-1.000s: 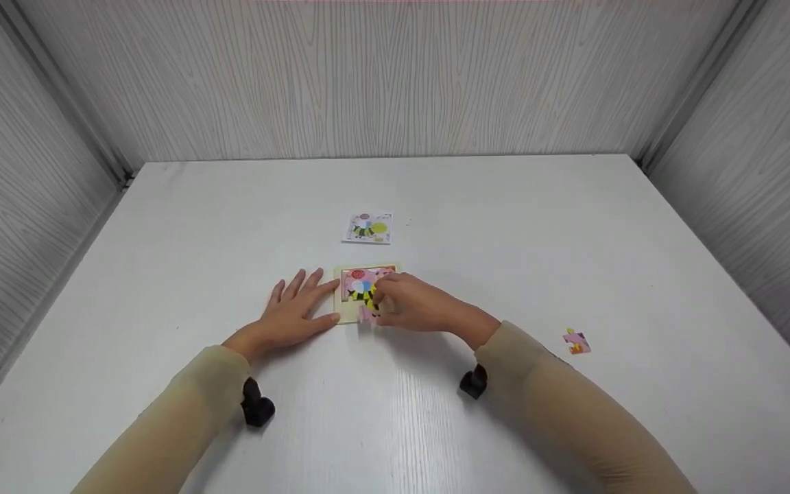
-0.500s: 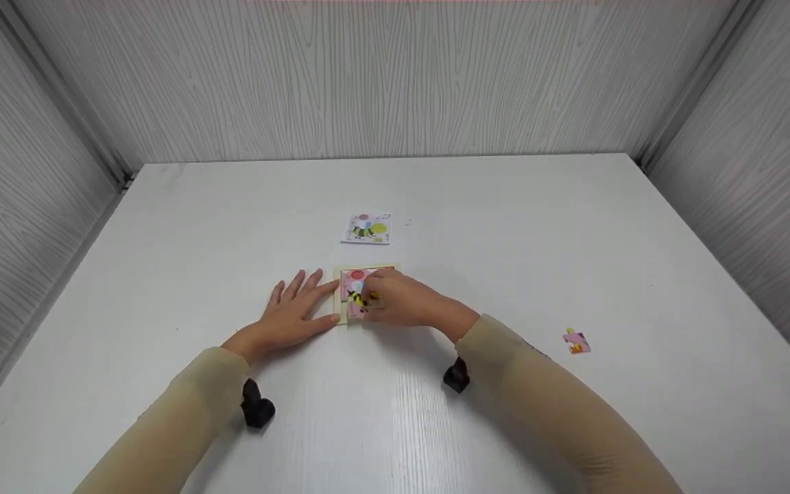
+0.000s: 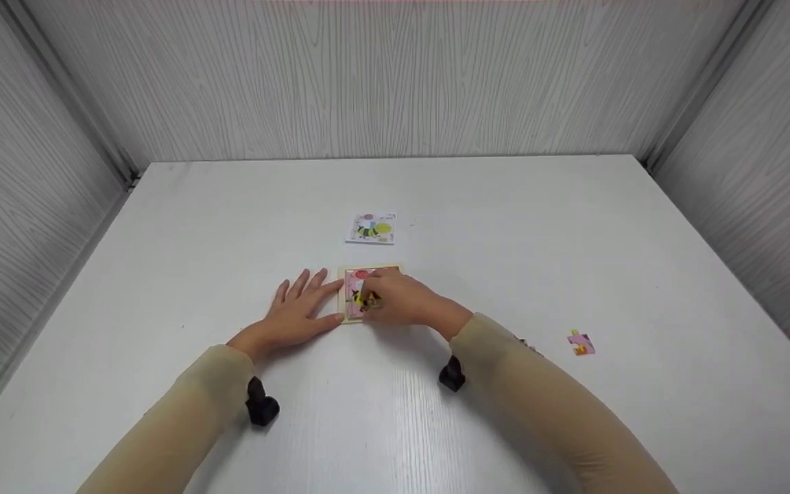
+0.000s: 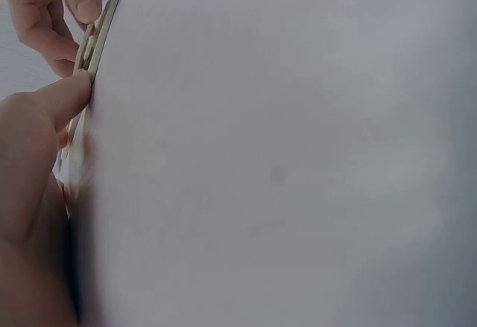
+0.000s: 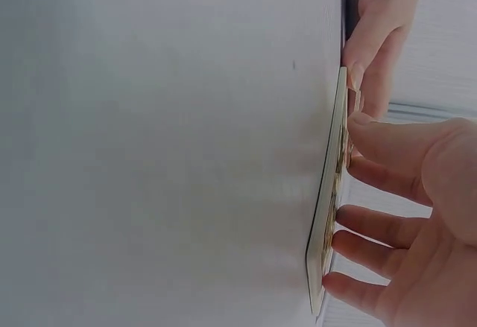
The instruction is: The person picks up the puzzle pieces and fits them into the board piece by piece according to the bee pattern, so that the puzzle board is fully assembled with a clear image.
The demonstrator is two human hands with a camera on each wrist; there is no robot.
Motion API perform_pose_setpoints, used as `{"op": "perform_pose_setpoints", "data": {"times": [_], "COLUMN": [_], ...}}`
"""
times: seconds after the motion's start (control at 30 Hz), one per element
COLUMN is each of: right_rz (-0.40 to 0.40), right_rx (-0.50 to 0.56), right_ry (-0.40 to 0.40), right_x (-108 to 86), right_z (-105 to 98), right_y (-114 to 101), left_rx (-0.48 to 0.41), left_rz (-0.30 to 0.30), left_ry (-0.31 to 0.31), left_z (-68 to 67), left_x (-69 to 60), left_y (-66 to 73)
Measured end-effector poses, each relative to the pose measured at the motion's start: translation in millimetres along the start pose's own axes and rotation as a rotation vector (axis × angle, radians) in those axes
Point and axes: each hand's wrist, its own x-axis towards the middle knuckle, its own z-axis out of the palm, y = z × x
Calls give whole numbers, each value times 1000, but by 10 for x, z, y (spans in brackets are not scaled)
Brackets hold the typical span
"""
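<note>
A small jigsaw puzzle in a pale wooden tray lies on the table, showing a bee on pink. My left hand lies flat with fingers spread, its index finger and thumb touching the tray's left edge. Over the puzzle, my right hand pinches a pink puzzle piece at the lower left of the tray. In the right wrist view the piece is slightly raised and tilted beside the thumb, above the tray. The right hand hides most of the puzzle's right half.
A square picture card with the same bee lies behind the tray. One loose pink puzzle piece sits far to the right on the white table. Grey wood-grain panels enclose the back and sides.
My right hand has moved left across the tray, carrying the puzzle piece from the lower middle to the lower-left corner. The left hand has stayed at the tray's edge.
</note>
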Motion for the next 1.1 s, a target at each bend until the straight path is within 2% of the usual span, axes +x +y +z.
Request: {"op": "perform_pose_setpoints", "data": {"times": [0.27, 0.4, 0.63, 0.9, 1.1], "right_rz": [-25, -9, 15, 7, 1], "right_rx": [-55, -78, -76, -79, -73], "right_ry": [45, 50, 47, 45, 38], "right_x": [33, 48, 54, 51, 53], "right_z": [19, 37, 48, 47, 42], "right_y": [-14, -26, -58, -42, -35], "left_rx": [11, 20, 26, 7, 18], "left_rz": [1, -3, -25, -6, -16], "left_ry": [3, 0, -7, -7, -13], "left_z": [-6, -7, 7, -5, 6], "left_x": [5, 1, -3, -4, 4], "left_y": [8, 21, 17, 17, 12]}}
